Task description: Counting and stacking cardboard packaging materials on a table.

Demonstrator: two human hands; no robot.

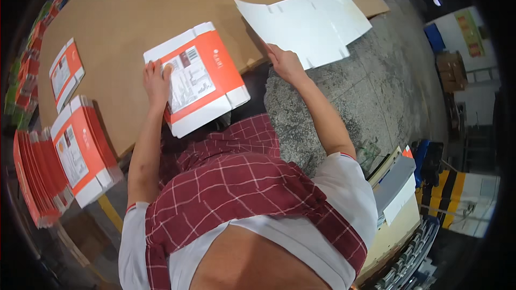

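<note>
A stack of flattened red and white cartons (228,67) with a printed panel lies at the table's near edge. My left hand (156,83) rests on its left side, fingertips and thumb on the top carton, thumb apart from the fingers. To the right, my right hand (286,63) is closed on the near left edge of a flattened carton (317,24), its white unprinted side up. This carton is tilted and reaches out past the table edge over the floor. The fingers under it are hidden.
A brown cardboard-covered table (123,11) spreads ahead. At left are a small carton pile (67,72), a taller stack (83,150) and a row of cartons on edge (40,174). Concrete floor (371,86) lies right; papers and a grey folder (395,182) sit near my right elbow.
</note>
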